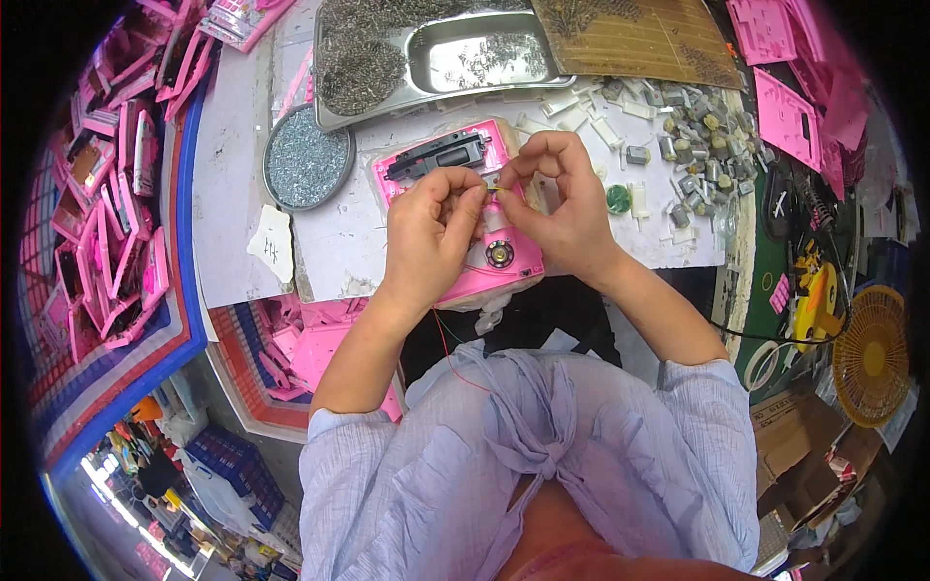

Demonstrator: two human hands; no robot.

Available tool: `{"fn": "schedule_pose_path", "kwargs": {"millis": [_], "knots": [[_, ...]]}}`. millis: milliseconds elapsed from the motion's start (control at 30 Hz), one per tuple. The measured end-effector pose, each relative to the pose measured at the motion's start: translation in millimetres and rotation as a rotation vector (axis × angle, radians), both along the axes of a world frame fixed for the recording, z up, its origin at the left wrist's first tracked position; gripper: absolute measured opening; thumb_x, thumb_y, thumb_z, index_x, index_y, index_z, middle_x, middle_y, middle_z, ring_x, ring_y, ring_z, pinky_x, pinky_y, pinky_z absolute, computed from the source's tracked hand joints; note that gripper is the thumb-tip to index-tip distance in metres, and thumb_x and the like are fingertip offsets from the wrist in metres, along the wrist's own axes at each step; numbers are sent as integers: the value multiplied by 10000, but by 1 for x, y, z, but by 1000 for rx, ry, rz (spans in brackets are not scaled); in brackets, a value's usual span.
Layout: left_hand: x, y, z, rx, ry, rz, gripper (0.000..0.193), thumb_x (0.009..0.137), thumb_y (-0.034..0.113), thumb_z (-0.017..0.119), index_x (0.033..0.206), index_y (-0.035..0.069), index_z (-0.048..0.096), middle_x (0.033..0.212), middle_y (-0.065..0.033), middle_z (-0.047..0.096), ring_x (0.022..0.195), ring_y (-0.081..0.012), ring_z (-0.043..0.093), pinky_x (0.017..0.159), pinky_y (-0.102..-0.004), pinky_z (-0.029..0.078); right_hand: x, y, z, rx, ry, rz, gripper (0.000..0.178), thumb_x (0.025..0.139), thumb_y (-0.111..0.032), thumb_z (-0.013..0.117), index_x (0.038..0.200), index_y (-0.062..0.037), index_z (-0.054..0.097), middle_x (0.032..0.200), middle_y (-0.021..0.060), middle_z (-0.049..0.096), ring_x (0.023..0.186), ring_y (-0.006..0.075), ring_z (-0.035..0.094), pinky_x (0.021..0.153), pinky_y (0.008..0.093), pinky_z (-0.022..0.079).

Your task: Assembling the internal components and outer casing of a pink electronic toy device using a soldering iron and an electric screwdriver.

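Observation:
A pink plastic housing (pixel 524 254) lies on the table before me, with a long black part (pixel 438 157) across its far side and a round metal-ringed piece (pixel 499 254) near its front. Over the housing, my left hand (pixel 432 230) pinches with thumb and forefinger. My right hand (pixel 567 208) meets it fingertip to fingertip, also pinching. Between them is a tiny yellowish piece, too small to name. A thin red wire (pixel 445 341) hangs from the housing's front edge toward my lap.
A round dish of small metal parts (pixel 308 160) stands left of the housing. Behind it are a steel tray (pixel 387 100) of screws and a brown board (pixel 635 39). Small motors (pixel 690 179) and white plastic pieces lie at right. Pink housings fill a crate (pixel 189 320) at left.

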State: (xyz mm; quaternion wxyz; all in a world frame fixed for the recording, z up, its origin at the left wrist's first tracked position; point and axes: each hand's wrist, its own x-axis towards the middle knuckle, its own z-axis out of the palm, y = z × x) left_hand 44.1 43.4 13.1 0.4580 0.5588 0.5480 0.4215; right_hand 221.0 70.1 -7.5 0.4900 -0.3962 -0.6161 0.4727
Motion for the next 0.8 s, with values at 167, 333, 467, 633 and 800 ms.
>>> {"fn": "schedule_pose_path", "kwargs": {"millis": [167,333,467,633,800], "knots": [[-6,7,16,154,259,-117,99,946,58,678,983,-31,654,739,-85,664,605,-141,658,574,-285,504,0,4,11,-143,50,72,489,842,89,703,1222,-32,419,1007,81,663,976,141,630,914,291,488],[-8,10,22,-10,142,-85,75,936,42,673,975,-18,652,733,-88,654,585,-158,642,566,-281,498,-6,3,2,-54,43,9,465,816,6,740,1198,-27,476,915,86,702,871,188,665,839,332,523],[-6,5,10,-80,47,-66,80,916,28,674,981,-11,649,738,-94,636,582,-172,620,567,-293,488,23,-8,11,226,-255,-54,389,790,-3,764,1119,-34,558,924,80,674,939,208,638,892,346,491],[-9,5,14,357,405,-66,139,841,2,710,948,14,622,883,-104,642,678,-221,621,607,-337,482,187,-51,32,62,-271,-876,139,925,-9,685,1046,-47,629,952,43,635,832,140,608,783,275,518],[0,18,12,596,520,-125,214,763,17,747,924,49,609,1080,-117,637,917,-294,621,790,-408,456,319,-76,43,-156,472,-902,169,1007,-200,665,931,-71,588,845,24,588,686,131,497,613,294,414]]}}
